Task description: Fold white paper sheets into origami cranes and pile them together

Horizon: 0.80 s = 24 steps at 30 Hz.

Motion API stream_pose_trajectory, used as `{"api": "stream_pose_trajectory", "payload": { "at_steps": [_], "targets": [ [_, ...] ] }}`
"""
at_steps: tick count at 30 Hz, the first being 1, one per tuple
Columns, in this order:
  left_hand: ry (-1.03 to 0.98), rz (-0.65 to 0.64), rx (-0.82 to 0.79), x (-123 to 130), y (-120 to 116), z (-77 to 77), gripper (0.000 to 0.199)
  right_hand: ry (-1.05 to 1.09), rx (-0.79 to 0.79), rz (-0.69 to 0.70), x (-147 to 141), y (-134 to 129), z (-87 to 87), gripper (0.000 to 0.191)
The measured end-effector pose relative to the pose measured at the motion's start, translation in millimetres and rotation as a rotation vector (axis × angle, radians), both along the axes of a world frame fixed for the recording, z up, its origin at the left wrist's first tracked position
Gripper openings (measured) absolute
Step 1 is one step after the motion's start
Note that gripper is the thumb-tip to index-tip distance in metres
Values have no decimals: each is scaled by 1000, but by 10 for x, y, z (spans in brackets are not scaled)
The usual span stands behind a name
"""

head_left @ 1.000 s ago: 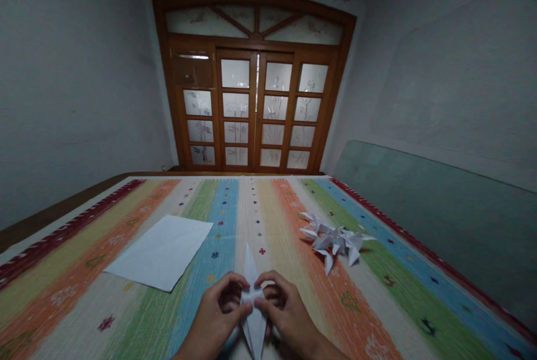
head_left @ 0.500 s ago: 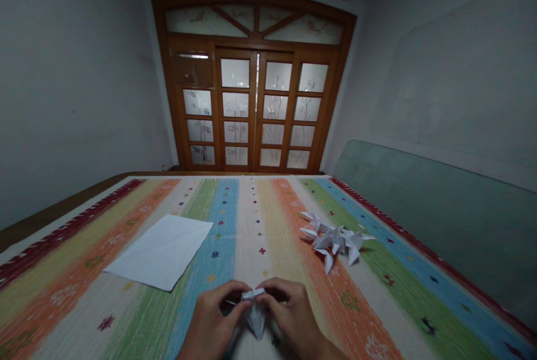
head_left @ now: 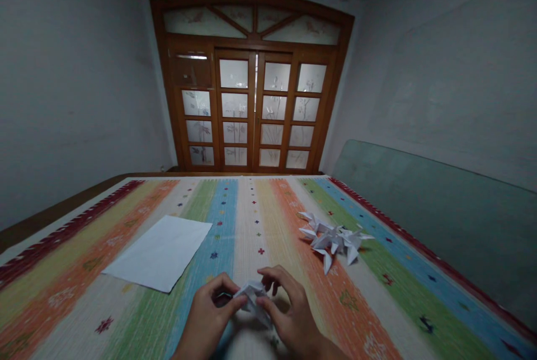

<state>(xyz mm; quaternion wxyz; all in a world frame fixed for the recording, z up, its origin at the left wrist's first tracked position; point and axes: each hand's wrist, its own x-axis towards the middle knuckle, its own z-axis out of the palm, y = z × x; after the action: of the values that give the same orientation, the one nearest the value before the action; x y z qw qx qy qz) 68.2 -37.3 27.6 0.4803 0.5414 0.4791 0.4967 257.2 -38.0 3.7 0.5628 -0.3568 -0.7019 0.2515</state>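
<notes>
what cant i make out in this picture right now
- Head view: underside of the folded paper, hidden by its upper folds and the left hand; fine creases blurred.
- Head view: some fingers of the right hand, behind its own thumb and palm.
- Head view: exact count of white folded pieces, which overlap.
- Head view: near edge of the striped cloth, cut off by the picture's bottom.
</notes>
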Motion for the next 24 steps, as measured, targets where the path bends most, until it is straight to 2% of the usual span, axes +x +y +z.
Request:
{"api": "stream_pose_trajectory", "payload": {
  "at_steps": [4, 7, 10, 14, 19, 24],
  "targets": [
    [-166, 63, -50, -53, 64, -54, 44, -17, -72, 4, 23, 16, -34, 47],
    [-211, 74, -71, -57, 79, -97, 48, -35, -153, 1, 21, 21, -48, 37],
    [-242, 13, -99, -33, 86, -149, 48, -57, -160, -11, 19, 24, -25, 19],
    [-245, -89, -135, -5, 76, -205, 61, -53, -112, -2, 35, 38, 6, 17],
    [-127, -120, -38, 4, 40, -209, 37, -53, -89, -22, 53, 51, 2, 20],
    [-116, -146, -82, 27, 52, -241, 44, -25, 4, -215, 35, 60, -30, 22]
  ]
}}
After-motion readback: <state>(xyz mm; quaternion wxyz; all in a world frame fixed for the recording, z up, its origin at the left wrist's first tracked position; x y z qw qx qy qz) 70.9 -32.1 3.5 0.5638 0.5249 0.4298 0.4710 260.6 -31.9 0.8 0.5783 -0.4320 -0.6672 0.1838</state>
